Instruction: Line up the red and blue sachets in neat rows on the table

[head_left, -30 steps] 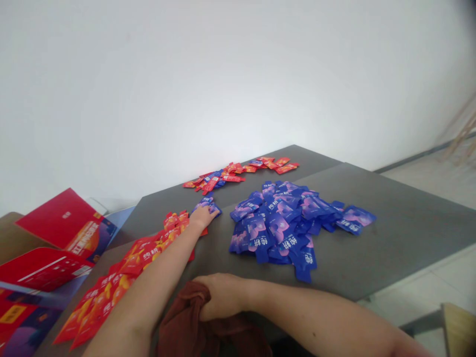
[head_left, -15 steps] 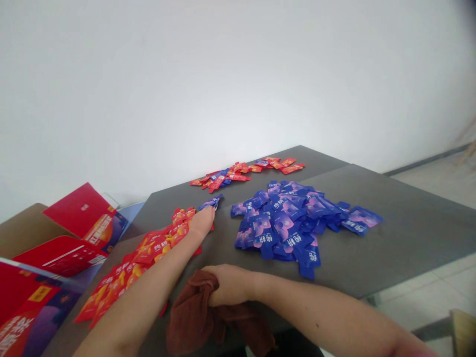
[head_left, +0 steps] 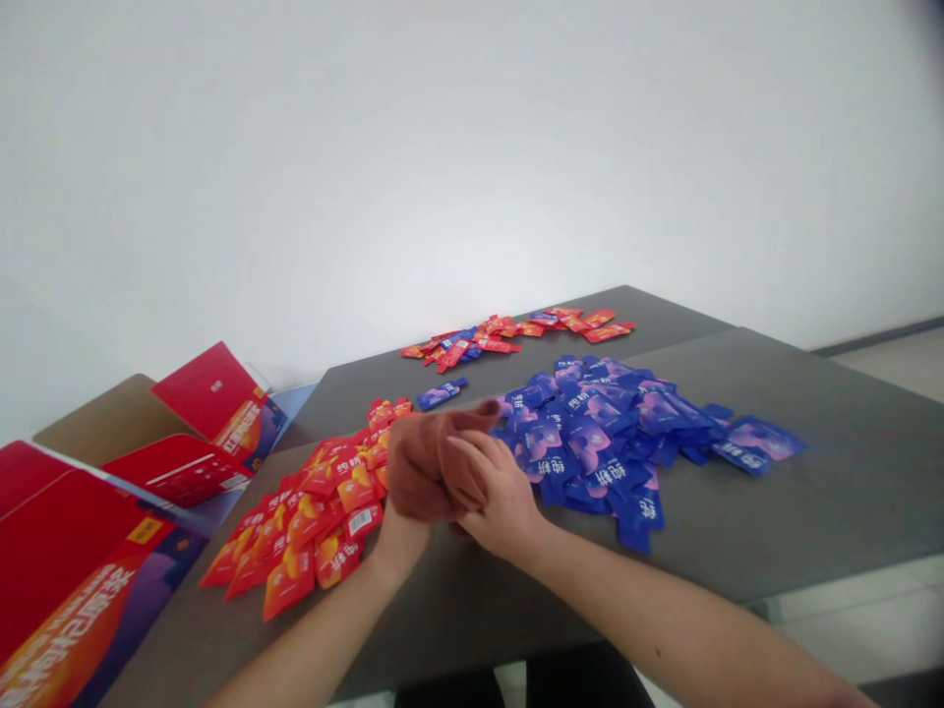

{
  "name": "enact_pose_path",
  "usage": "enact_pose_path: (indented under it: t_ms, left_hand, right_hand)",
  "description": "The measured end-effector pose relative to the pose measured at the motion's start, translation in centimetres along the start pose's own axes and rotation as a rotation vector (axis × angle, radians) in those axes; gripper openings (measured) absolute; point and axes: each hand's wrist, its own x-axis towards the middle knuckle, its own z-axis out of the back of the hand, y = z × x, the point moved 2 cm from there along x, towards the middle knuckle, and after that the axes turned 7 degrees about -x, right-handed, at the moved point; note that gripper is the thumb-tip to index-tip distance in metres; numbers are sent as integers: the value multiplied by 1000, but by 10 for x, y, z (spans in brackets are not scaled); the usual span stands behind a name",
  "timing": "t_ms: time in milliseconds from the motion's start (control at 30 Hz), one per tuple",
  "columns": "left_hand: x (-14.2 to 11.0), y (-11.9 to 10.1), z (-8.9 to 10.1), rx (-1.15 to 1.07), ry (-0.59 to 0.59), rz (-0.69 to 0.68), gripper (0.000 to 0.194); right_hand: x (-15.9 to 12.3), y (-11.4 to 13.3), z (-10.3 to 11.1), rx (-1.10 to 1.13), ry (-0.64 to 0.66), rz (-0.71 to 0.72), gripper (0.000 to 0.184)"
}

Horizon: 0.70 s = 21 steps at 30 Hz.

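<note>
A brown cloth (head_left: 435,467) is bunched between my two hands above the grey table. My right hand (head_left: 505,506) is closed around its right side, fingers wrapped into the folds. My left hand (head_left: 405,536) reaches up under the cloth, which covers its fingers, so I cannot see whether they grip it. Left of the hands spreads a heap of red-orange sachets (head_left: 310,516). To their right lies a bigger pile of blue-purple sachets (head_left: 590,433). One single blue sachet (head_left: 441,393) rests on the table just beyond the cloth.
Farther back, near the wall, runs a mixed row of red and blue sachets (head_left: 501,336). Open red printed cardboard boxes (head_left: 81,570) stand left of the table (head_left: 833,462). A white wall (head_left: 472,147) closes off the back.
My left hand has drawn back from the blue sachet, which now lies flat. My right hand has lifted the cloth up and forward, and both hands meet at it. The view has shifted slightly.
</note>
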Motion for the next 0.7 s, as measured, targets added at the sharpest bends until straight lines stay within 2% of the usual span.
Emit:
enact_pose_path:
  t_ms: [33, 100, 133, 200, 267, 300, 333, 400, 467, 500, 567, 600, 633, 700]
  left_hand:
    - [-9, -2, 0, -12, 19, -22, 31]
    - [-23, -7, 7, -28, 80, -131, 24]
    - [-26, -10, 15, -23, 80, -192, 23]
    - [-28, -17, 36, 25, 5, -311, 28]
    - [-25, -24, 55, 125, -102, -429, 32]
    - [-23, -27, 61, 183, -109, -501, 32]
    - [-21, -31, 63, 243, -70, -594, 30]
    - [-22, -35, 57, 348, 125, -835, 25]
    - [-29, -34, 45, 407, 293, -1030, 23]
    - [-33, -33, 39, 418, 328, -1081, 22]
    - [-42, -29, 30, 392, 350, -1088, 22]
    - [-45, -27, 28, 345, 339, -1037, 24]
    - [-48, -26, 27, 279, 308, -957, 25]
    - [-47, -21, 28, 119, 209, -712, 22]
  right_hand:
    - [2, -3, 0, -18, 30, -39, 56]
    - [7, -13, 1, -45, -4, -193, 44]
    - [10, -18, 2, -50, -43, -277, 41]
    - [16, -26, 2, 6, -103, -397, 39]
    - [21, -29, -1, 233, -133, -480, 42]
    - [21, -29, -3, 412, -119, -532, 45]
    - [21, -27, -7, 611, -75, -591, 48]
    - [18, -20, -14, 952, 59, -716, 52]
    - [14, -13, -17, 1096, 156, -791, 53]
    - [13, -11, -17, 1105, 162, -814, 53]
    - [12, -10, -16, 1084, 125, -854, 52]
    - [11, -10, -15, 1081, 102, -874, 51]
    - [11, -11, -15, 1083, 76, -892, 50]
    - [11, -12, -15, 1088, 41, -896, 51]
